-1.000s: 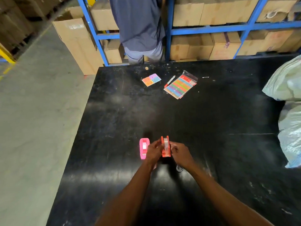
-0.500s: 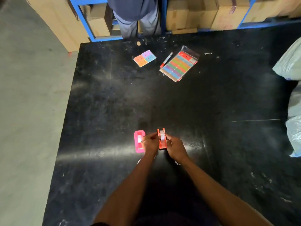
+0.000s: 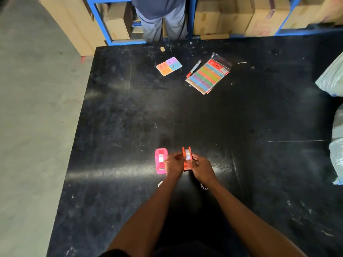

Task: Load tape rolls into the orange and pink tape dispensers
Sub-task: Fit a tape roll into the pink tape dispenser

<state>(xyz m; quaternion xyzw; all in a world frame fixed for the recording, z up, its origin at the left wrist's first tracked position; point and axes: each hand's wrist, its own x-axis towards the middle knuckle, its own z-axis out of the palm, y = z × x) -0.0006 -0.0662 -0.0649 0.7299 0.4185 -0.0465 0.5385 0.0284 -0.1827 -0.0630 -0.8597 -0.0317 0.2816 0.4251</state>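
Both hands are working on the orange dispenser (image 3: 187, 158), which is standing on the black surface (image 3: 241, 164) towards its near edge, roughly midway between the left and right edges. The left hand (image 3: 173, 162) is closing on the dispenser's left wall; the right hand (image 3: 202, 167) is gripping its right wall, fingers curled tight. A pale tape roll (image 3: 188, 155) is sitting between the two orange walls, so the step in hand appears to be seating that roll. Whether it is fully home on its hub cannot be told at this size.

The pink dispenser (image 3: 160, 160) is lying just beside the left hand, on its left, untouched; something pale is showing inside it, but whether that is a loaded roll cannot be told. Two small whitish ring-like items (image 3: 203, 186) are lying nearer the near edge, partly hidden behind the wrists.

Judgement: the next move is calling for pressing the roll down squarely while steadying the body, then drawing the free end to the cutter.
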